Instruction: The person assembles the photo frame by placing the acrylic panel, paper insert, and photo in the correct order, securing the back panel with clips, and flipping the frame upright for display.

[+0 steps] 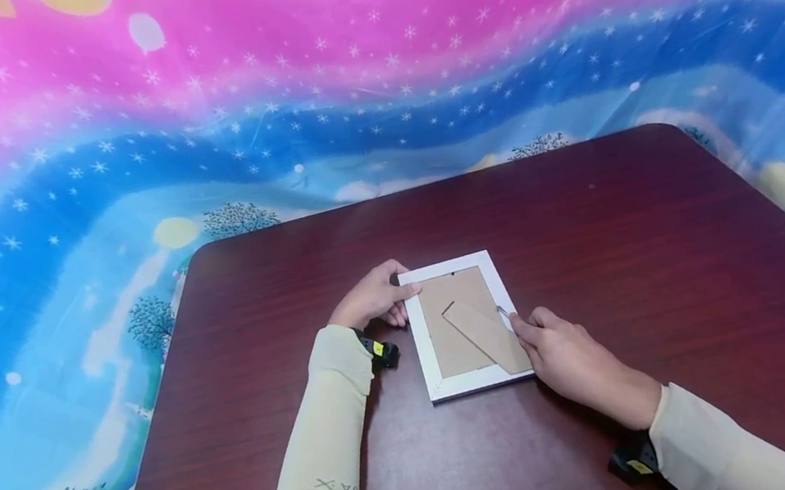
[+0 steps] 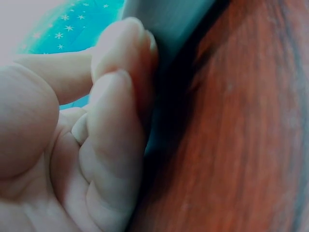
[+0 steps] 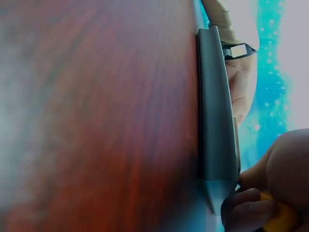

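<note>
A white picture frame (image 1: 421, 349) lies face down on the table, with its brown backing board (image 1: 454, 291) and slanted stand flap (image 1: 490, 340) facing up. My left hand (image 1: 373, 295) grips the upper left side, thumb on top of the border and fingers at the outer edge. At the lower right side, my right hand (image 1: 565, 346) holds a small tool whose thin metal tip (image 1: 502, 311) points to the backing's right edge. In the right wrist view, the tool's yellow handle (image 3: 282, 217) shows among the fingers; its exact kind is hidden.
The dark red-brown wooden table (image 1: 624, 248) has rounded far corners. Behind it hangs a pink and blue cloth (image 1: 374, 107) with snowflakes and trees. A black camera (image 1: 380, 352) is strapped at the left wrist, another (image 1: 633, 462) at the right.
</note>
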A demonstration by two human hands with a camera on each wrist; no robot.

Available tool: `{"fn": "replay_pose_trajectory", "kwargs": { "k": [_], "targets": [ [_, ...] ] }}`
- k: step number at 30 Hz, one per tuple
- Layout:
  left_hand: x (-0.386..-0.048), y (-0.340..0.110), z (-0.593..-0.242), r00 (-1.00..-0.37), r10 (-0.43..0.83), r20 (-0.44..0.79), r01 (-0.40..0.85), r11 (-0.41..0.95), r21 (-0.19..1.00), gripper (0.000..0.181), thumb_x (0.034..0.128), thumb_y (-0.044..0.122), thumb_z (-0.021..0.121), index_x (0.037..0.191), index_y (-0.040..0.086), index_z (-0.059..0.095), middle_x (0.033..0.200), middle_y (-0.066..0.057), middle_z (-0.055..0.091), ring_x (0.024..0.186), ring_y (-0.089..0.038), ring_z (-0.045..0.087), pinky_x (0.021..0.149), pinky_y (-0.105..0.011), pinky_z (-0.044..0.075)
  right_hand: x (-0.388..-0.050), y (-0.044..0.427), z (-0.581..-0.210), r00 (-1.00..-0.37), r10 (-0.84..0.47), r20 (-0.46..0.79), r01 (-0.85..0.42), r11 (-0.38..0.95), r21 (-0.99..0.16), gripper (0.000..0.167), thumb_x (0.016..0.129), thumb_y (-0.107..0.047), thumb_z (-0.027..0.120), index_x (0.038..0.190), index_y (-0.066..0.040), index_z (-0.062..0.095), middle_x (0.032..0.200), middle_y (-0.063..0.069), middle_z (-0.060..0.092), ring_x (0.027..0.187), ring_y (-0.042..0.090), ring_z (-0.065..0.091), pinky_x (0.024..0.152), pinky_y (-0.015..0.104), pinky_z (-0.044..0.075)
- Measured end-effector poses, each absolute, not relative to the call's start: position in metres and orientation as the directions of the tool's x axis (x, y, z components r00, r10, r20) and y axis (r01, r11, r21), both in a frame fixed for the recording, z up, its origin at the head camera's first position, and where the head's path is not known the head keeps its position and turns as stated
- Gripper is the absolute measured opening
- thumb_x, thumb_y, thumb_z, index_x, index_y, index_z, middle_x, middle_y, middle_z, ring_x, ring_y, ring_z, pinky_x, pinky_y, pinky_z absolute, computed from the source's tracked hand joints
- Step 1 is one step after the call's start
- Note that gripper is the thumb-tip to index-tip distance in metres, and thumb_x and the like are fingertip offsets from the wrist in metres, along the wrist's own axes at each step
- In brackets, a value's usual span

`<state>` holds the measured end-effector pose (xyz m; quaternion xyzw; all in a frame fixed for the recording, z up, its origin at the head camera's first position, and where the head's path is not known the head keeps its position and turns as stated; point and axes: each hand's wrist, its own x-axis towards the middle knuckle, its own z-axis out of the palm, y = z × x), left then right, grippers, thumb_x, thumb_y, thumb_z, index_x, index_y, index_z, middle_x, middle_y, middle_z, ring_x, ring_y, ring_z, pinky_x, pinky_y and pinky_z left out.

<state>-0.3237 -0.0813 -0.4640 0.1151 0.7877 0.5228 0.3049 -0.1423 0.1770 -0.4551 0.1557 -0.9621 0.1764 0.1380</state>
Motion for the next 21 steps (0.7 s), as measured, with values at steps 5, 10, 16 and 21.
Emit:
{"fn": "replay_pose_trajectory", "kwargs": {
  "k": [5, 10, 16, 21],
  "targets": [
    [-0.3239, -0.0795, -0.4638, -0.777, 0.512, -0.366, -0.141, 0.426, 0.894, 0.032, 0.0940, 0.021, 0.068, 0.115, 0.006, 0.048, 0.065, -0.018, 0.060, 0.044, -0.022, 0.058, 0.045, -0.031, 0.052, -0.1403, 0.1808, -0.4582, -0.898, -0.266, 0.350, -0.375, 0.879, -0.295, 0.035, 0.086, -0.002, 0.069, 0.121, 0.000, 0.067, 0.084, 0.004, 0.052, 0.056, 0.015, 0.048, 0.045, 0.031, 0.043],
    [-0.3251, -0.0787, -0.4628, -0.777, 0.515, -0.363, -0.135, 0.427, 0.894, 0.032, 0.0938, 0.021, 0.068, 0.115, 0.007, 0.049, 0.066, -0.018, 0.060, 0.045, -0.023, 0.059, 0.045, -0.031, 0.052, -0.1404, 0.1819, -0.4579, -0.893, -0.272, 0.359, -0.385, 0.874, -0.295, 0.036, 0.086, -0.002, 0.070, 0.121, 0.000, 0.067, 0.084, 0.003, 0.052, 0.056, 0.015, 0.048, 0.045, 0.032, 0.043],
    [-0.3264, -0.0794, -0.4618, -0.775, 0.512, -0.369, -0.141, 0.430, 0.892, 0.032, 0.0941, 0.021, 0.068, 0.115, 0.007, 0.048, 0.065, -0.016, 0.060, 0.046, -0.022, 0.058, 0.045, -0.030, 0.052, -0.1431, 0.1815, -0.4575, -0.887, -0.294, 0.355, -0.404, 0.868, -0.289, 0.034, 0.087, -0.002, 0.067, 0.120, 0.004, 0.066, 0.086, 0.004, 0.053, 0.059, 0.014, 0.051, 0.046, 0.032, 0.045],
    [-0.3245, -0.0802, -0.4637, -0.778, 0.505, -0.373, -0.146, 0.432, 0.890, 0.034, 0.0949, 0.020, 0.067, 0.117, 0.005, 0.046, 0.061, -0.016, 0.058, 0.044, -0.022, 0.058, 0.043, -0.030, 0.051, -0.1441, 0.1809, -0.4586, -0.886, -0.305, 0.350, -0.413, 0.862, -0.293, 0.032, 0.088, -0.003, 0.066, 0.120, 0.004, 0.066, 0.084, 0.003, 0.053, 0.058, 0.012, 0.049, 0.045, 0.029, 0.043]
  ]
}}
